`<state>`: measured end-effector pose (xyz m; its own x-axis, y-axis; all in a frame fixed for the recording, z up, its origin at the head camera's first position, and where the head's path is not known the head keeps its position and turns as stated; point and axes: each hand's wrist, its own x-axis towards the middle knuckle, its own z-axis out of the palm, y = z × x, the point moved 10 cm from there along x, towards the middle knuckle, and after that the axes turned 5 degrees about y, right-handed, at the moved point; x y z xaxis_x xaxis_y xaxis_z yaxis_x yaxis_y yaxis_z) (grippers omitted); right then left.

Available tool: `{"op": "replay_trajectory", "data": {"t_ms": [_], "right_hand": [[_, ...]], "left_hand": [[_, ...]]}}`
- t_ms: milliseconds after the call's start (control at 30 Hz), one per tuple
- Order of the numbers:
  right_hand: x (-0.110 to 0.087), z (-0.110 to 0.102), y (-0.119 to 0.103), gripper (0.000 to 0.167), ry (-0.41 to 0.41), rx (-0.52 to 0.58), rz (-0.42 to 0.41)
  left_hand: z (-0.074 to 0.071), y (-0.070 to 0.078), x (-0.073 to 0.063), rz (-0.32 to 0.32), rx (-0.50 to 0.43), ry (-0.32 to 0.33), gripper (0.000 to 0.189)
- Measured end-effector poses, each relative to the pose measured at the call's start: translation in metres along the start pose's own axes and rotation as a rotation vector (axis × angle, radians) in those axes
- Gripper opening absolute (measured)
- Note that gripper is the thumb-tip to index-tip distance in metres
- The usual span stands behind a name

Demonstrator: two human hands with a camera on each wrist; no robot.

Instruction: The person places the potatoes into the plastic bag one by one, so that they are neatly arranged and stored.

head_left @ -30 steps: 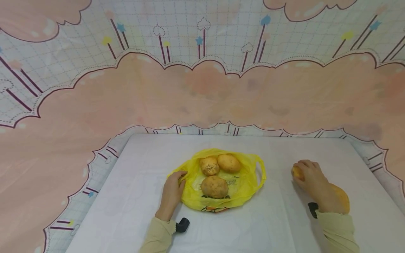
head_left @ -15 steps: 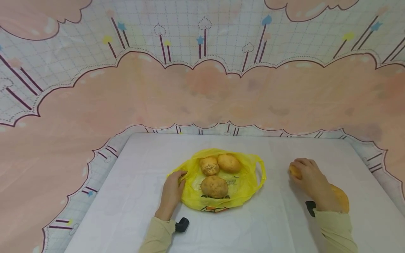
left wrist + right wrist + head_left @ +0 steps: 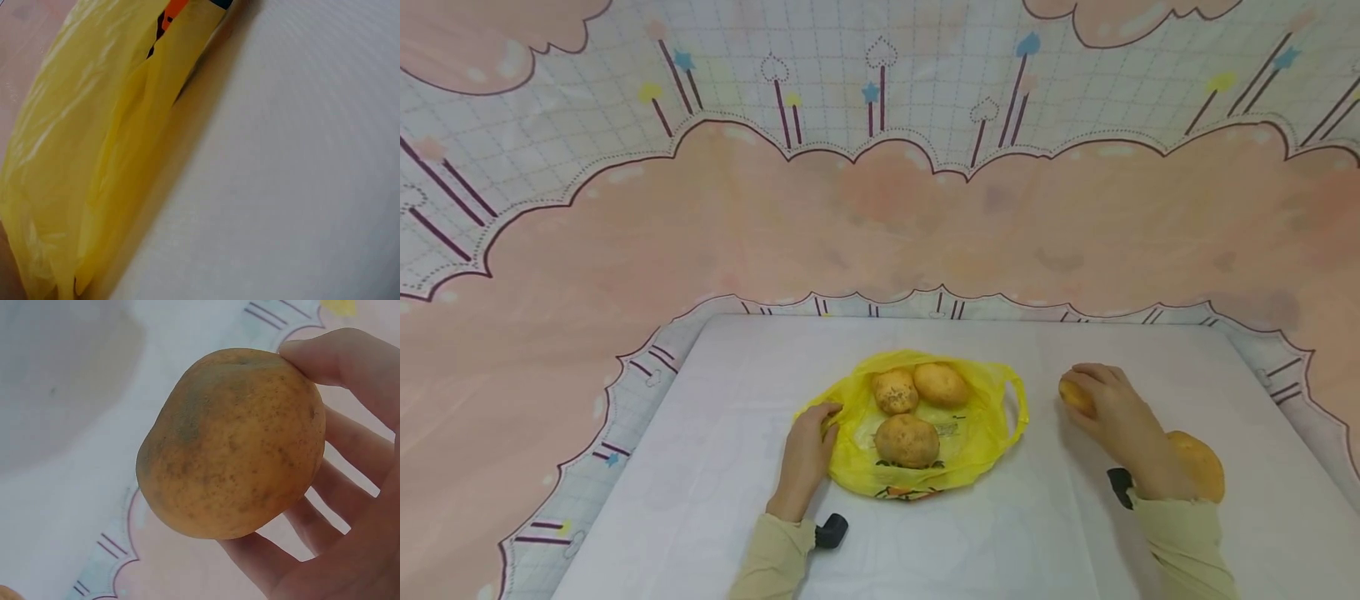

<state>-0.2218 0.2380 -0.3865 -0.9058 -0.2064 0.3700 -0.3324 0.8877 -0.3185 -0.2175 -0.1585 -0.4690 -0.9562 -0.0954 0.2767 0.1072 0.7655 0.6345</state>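
A yellow plastic bag (image 3: 976, 458) lies spread with its mouth facing up, three potatoes inside: one speckled (image 3: 895, 392), one smooth (image 3: 942, 384) and one larger in front (image 3: 907, 441). At its left rim my left hand (image 3: 806, 450) pinches the plastic; in the left wrist view the bag film (image 3: 56, 137) gathers toward the fingers at the lower left corner. My right hand (image 3: 1117, 417) holds a potato (image 3: 231, 447) right of the bag, thumb and fingers curled round its sides. The right wrist view shows greyish patches on that potato's skin.
Another potato (image 3: 1201, 467) sits on the white tablecloth (image 3: 985, 550), partly covered by my right forearm. The bag's loop handle (image 3: 1018, 408) sticks out on the right. Behind the table hangs a patterned curtain (image 3: 880, 225).
My right hand has moved left and slightly away from me, carrying the potato closer to the bag. The left hand and the bag have stayed in place.
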Motion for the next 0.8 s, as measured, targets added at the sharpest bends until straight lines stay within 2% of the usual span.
{"op": "replay_trajectory", "data": {"t_ms": [167,800], "right_hand": [[0.002,-0.005,-0.013,0.035,0.024,0.002,-0.025],[0.007,-0.025,-0.066,0.041,0.14,0.054,-0.218]], "left_hand": [[0.001,0.0,0.0,-0.004,-0.008,-0.005,0.03],[0.0,0.0,0.0,-0.001,0.003,0.001,0.029]]}}
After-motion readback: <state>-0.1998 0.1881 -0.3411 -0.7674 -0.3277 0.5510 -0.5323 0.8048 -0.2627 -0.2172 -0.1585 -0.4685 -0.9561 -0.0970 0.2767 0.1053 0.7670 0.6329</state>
